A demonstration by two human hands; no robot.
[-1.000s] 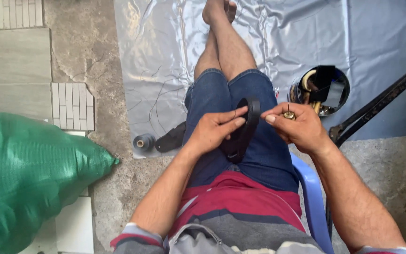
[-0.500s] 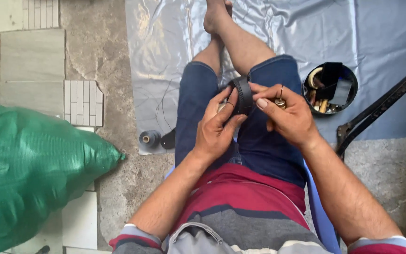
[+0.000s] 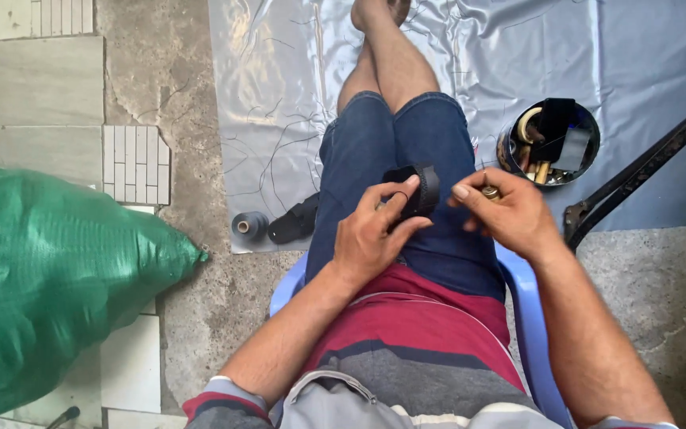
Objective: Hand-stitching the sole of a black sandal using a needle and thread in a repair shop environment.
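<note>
Nearest to us, our two forearms reach forward over a red and grey striped shirt point(image 3: 430, 349) and meet above our lap, where we sit on a blue plastic chair point(image 3: 527, 318). Our left hand point(image 3: 371, 234) curls closed around a black strap piece point(image 3: 416, 189), thumb below and index finger hooked over its near edge, so the piece rests on our right thigh against the blue denim shorts point(image 3: 395, 151). Our right hand point(image 3: 506, 214) sits just beside it, to the right, fingers pinched shut on a small brass-coloured fitting point(image 3: 490, 192) that peeks out above the knuckles; the index fingertip nearly touches the strap. We count one strap piece and one fitting in hand.

A little further out on the left, a grey thread spool point(image 3: 249, 226) stands on the edge of a grey plastic sheet point(image 3: 279, 87), with one more black piece point(image 3: 294, 221) lying just beside it. On the right, a round metal tin point(image 3: 510, 151) holds several brass parts and black bits, too jumbled to count. A dark metal bar point(image 3: 645, 167) slants past it. Far left, one large green woven sack point(image 3: 49, 278) rests on the stone floor point(image 3: 152, 63).
</note>
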